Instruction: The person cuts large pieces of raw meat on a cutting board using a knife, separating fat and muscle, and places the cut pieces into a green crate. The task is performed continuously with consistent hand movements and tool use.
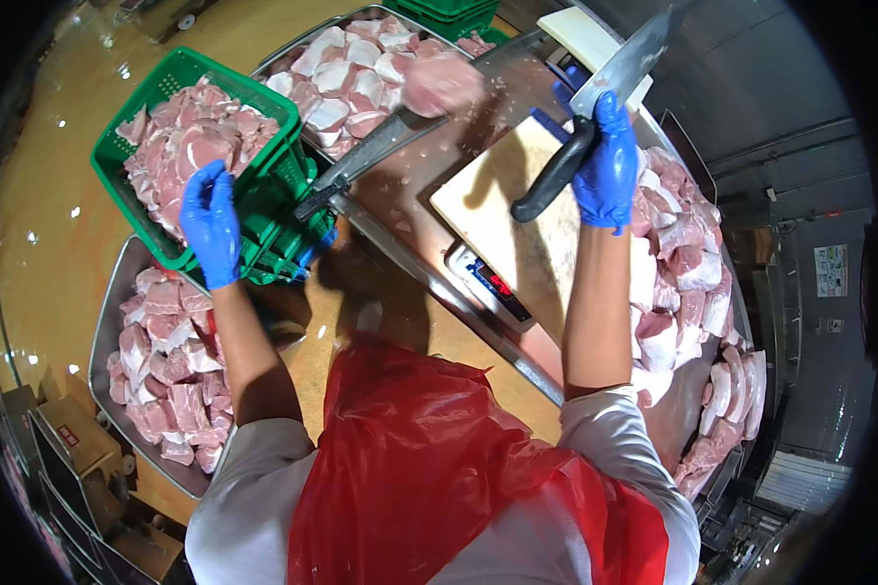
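Observation:
My right hand (605, 166), in a blue glove, is closed around a large knife's black handle (556, 175). The broad blade (622, 63) points up and away above a pale cutting board (517, 195). On the left, my gloved left hand (210, 224) hangs over a green crate (288, 117) of raw meat pieces (200, 117). Its fingers are loosely bent and apart, close to the meat, with nothing visible between them. A motion-blurred piece of meat (444, 85) appears above the metal table, away from both hands. Another knife (371, 156) lies at the table edge.
A tray of cut meat (346, 73) stands at the far side; a metal tub of meat chunks (176, 361) is at lower left. More meat (678, 263) is piled right of the board. A scale with a red display (493, 283) sits at the board's near edge.

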### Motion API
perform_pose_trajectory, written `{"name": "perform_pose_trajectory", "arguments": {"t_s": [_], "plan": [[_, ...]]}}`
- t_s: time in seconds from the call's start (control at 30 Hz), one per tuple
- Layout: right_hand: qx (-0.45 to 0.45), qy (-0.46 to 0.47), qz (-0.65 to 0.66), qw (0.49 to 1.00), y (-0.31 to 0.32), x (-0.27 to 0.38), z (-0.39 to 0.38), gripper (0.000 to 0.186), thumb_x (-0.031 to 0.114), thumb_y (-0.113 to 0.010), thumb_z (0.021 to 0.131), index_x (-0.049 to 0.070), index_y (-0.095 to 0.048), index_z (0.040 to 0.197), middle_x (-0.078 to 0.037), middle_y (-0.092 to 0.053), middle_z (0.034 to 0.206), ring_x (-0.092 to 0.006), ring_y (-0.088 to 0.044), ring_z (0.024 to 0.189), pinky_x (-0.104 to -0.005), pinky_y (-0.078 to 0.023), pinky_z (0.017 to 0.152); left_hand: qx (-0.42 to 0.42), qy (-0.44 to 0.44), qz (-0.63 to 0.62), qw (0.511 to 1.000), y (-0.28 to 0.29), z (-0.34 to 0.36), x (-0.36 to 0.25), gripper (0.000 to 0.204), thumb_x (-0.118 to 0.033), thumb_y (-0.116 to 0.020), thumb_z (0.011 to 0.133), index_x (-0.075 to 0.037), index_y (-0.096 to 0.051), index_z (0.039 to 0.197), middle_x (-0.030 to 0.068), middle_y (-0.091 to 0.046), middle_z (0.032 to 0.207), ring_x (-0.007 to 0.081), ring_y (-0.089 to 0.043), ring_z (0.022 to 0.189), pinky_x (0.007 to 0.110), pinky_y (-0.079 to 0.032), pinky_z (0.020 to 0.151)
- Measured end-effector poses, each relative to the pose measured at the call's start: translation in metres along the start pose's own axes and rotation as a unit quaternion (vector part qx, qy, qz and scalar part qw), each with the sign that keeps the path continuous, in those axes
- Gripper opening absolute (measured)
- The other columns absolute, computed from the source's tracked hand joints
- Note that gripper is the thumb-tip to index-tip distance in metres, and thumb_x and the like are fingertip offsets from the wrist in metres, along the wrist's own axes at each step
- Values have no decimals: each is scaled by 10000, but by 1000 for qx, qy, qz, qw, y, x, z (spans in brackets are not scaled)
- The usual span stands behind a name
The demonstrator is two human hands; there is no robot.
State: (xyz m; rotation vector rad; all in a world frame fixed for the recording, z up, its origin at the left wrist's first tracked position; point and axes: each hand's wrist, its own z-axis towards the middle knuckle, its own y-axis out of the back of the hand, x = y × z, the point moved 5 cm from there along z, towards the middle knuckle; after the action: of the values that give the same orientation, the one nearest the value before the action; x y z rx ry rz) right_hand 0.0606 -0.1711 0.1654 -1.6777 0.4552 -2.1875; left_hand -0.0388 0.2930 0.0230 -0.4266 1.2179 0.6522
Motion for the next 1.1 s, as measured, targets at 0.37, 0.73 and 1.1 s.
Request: {"name": "perform_pose_trajectory", "arguments": {"t_s": [0.37,0.73,1.1], "plan": [[-183,-106,-180,961,170,49,-255,266,270,-487,1070,7,-523,1066,-166,-637,891,-235,-638,747,-353,-545,670,169,-44,-23,984,-124,-50,-45,157,-67,-663,943,-17,-707,1086,18,-688,920,83,-598,803,253,-500,734],[-533,-106,-228,808,223,66,-529,291,295,-490,1072,21,-589,1075,-53,-633,828,-132,-610,689,-289,-524,642,688,-271,-121,663,-504,-361,-206,562,-127,-696,866,-6,-511,1382,230,-636,1237,327,-643,1136,388,-517,950],[-718,-79,-165,671,220,43,-692,227,225,-525,1057,12,-589,1104,-43,-616,812,-134,-627,660,-303,-544,607,603,-385,190,672,-765,-561,-225,1067,-371,-855,627,-33,-337,1497,258,-618,1290,390,-615,1192,463,-502,1003]]}}
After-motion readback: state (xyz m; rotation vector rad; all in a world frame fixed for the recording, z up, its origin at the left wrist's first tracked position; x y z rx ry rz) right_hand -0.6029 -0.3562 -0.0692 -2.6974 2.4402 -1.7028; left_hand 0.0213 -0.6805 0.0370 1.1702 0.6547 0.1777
